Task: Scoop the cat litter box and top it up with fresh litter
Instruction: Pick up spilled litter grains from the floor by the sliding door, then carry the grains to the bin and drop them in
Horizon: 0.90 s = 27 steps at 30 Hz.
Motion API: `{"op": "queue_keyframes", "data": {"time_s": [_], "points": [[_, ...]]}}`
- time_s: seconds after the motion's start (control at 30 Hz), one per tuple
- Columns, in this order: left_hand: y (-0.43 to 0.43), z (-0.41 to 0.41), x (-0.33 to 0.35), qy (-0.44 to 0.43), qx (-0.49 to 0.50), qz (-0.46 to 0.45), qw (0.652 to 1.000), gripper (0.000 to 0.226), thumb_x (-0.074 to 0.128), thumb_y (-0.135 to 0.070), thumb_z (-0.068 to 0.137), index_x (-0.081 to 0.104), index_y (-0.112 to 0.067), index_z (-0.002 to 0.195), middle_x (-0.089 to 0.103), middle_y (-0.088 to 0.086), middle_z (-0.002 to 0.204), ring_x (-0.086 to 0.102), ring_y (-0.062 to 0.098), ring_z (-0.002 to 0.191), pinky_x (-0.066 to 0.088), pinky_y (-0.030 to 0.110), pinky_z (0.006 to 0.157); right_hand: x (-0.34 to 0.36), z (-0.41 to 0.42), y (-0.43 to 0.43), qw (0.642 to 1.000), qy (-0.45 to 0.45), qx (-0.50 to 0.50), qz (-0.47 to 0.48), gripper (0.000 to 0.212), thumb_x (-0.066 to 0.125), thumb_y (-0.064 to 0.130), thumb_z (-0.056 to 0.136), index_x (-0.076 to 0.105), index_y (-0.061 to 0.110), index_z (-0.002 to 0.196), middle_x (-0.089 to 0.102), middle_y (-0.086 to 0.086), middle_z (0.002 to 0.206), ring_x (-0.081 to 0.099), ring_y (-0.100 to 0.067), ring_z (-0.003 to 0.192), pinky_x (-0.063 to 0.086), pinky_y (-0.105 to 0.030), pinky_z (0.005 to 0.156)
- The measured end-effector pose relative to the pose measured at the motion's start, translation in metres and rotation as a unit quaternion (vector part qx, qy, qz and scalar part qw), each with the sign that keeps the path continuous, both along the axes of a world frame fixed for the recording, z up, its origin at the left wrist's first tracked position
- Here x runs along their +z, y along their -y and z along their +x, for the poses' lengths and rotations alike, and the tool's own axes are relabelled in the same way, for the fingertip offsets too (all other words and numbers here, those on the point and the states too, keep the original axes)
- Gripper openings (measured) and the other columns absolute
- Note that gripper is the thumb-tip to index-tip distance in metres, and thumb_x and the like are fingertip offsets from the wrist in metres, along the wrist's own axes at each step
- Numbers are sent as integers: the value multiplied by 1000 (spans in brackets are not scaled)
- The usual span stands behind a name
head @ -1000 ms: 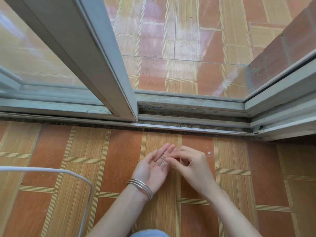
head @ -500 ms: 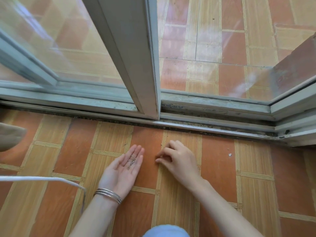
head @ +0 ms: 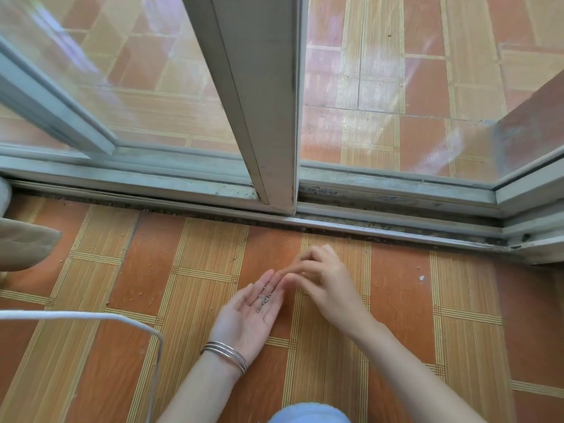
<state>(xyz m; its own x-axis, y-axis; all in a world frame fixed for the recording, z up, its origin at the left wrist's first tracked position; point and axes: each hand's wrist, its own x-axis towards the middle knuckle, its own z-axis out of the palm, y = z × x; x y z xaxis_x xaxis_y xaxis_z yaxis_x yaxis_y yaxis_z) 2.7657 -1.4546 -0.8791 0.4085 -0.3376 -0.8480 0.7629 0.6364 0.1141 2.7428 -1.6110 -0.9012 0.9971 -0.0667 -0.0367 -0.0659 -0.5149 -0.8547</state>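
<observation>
My left hand (head: 250, 312) lies palm up just above the tiled floor, fingers straight, with a small heap of grey litter grains (head: 265, 301) on its fingers. My right hand (head: 323, 280) is beside it, its curled fingertips pinched together at the left hand's fingertips; what they pinch is too small and blurred to see. The white rim of the litter box (head: 91, 316) shows at the lower left. No scoop is in view.
A sliding glass door with a dirty aluminium track (head: 381, 228) runs across the floor in front of me. Scattered crumbs and a white speck (head: 421, 278) lie on the orange tiles. A beige object (head: 24, 245) sits at the left edge.
My right hand has moved from the floor back to my left hand's fingertips. The view has shifted slightly left.
</observation>
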Motion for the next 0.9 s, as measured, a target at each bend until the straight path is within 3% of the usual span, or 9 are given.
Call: {"op": "queue_keyframes", "data": {"time_s": [0.13, 0.37, 0.47, 0.53, 0.63, 0.77, 0.9], "points": [[4, 1, -3, -7, -4, -8, 1000, 38, 44, -10, 83, 58, 8, 113, 63, 23, 115, 65, 34, 100, 52, 47, 80, -12, 7, 17, 991, -12, -116, -66, 10, 69, 24, 80, 72, 26, 89, 55, 12, 84, 47, -6, 86, 38, -17, 75], [3, 4, -2, -3, 1, -27, 1000, 37, 45, -8, 80, 64, 11, 106, 64, 24, 114, 65, 35, 98, 53, 47, 78, -19, 14, 11, 972, 17, -78, -222, 11, 74, 26, 74, 66, 19, 78, 58, 7, 78, 52, -14, 75, 46, -28, 62], [4, 5, 0, 5, 3, -33, 999, 44, 70, -3, 67, 62, 12, 108, 63, 24, 116, 64, 35, 98, 53, 47, 79, -17, 12, 11, 963, 39, -48, -264, 11, 73, 23, 76, 64, 16, 77, 58, 4, 77, 51, -16, 74, 46, -31, 62], [7, 4, 2, 2, -2, -40, 999, 54, 78, -1, 58, 63, 12, 108, 63, 25, 115, 64, 36, 99, 53, 47, 78, -8, 8, 13, 980, 33, -38, -193, 10, 70, 26, 79, 65, 18, 79, 57, 8, 79, 47, -12, 78, 45, -28, 67], [22, 2, 6, -2, -27, -42, 999, 35, 45, -9, 87, 57, 10, 114, 63, 25, 114, 64, 34, 100, 51, 48, 79, 16, -10, 22, 997, 9, -47, -52, 21, 57, 42, 84, 69, 26, 88, 55, 16, 89, 45, -4, 90, 37, -18, 81], [60, -4, 19, -3, -81, -53, 995, 33, 37, -10, 94, 59, 11, 109, 64, 26, 111, 66, 36, 94, 50, 49, 79, 41, -58, 56, 988, 9, -141, -70, 34, 44, 48, 88, 65, 32, 110, 56, 18, 100, 48, -3, 102, 33, -13, 89], [104, -19, 31, -8, -153, -78, 985, 33, 38, -9, 94, 59, 12, 108, 64, 26, 111, 67, 36, 91, 51, 48, 78, 63, -121, 95, 958, -29, -253, -133, 27, 47, 42, 91, 57, 34, 115, 51, 28, 105, 46, 5, 102, 35, -18, 90]]}}
